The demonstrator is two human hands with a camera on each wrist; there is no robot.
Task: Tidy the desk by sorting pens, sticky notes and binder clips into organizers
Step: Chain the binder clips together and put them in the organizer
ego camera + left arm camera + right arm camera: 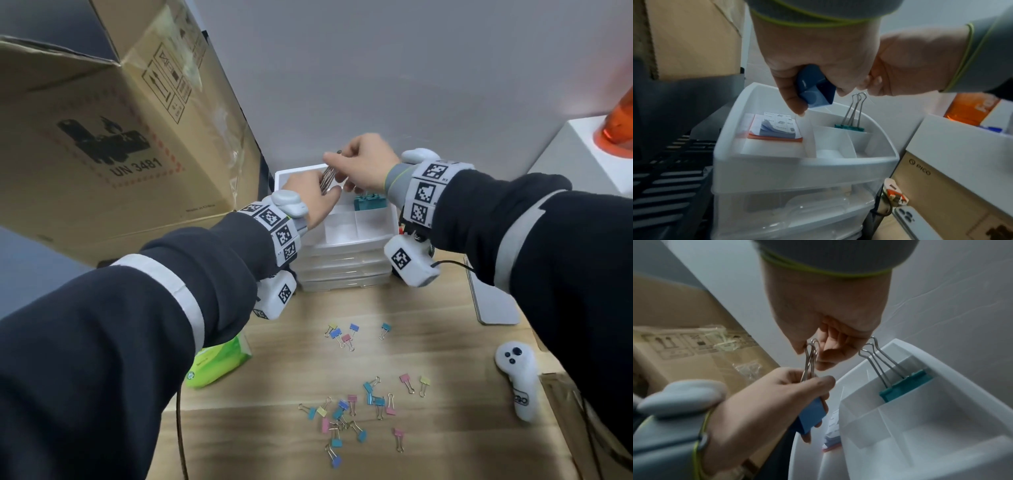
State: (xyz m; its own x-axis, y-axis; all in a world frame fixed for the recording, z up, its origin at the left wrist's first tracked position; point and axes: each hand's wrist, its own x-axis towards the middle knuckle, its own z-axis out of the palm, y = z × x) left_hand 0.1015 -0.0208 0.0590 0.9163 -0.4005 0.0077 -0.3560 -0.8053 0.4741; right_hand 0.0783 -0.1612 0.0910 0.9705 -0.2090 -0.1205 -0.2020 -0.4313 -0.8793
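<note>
My left hand [322, 197] grips a large blue binder clip [816, 87] by its body above the white drawer organizer [342, 241]. With my right hand [337, 166] I pinch the tops of that clip's wire handles [810, 358]. Large teal binder clips [369, 202] stand in the tray's back right compartment, handles up. A pad of sticky notes [774, 128] lies in the wide left compartment. Several small coloured binder clips [378, 401] lie scattered on the wooden desk, with a smaller group [337, 332] nearer the organizer.
A big cardboard box [102, 120] leans close on the left. A green packet [215, 363], a white controller [517, 377] and a flat grey device [493, 301] lie on the desk. A black keyboard [663, 178] sits left of the organizer, a phone [906, 217] right of it.
</note>
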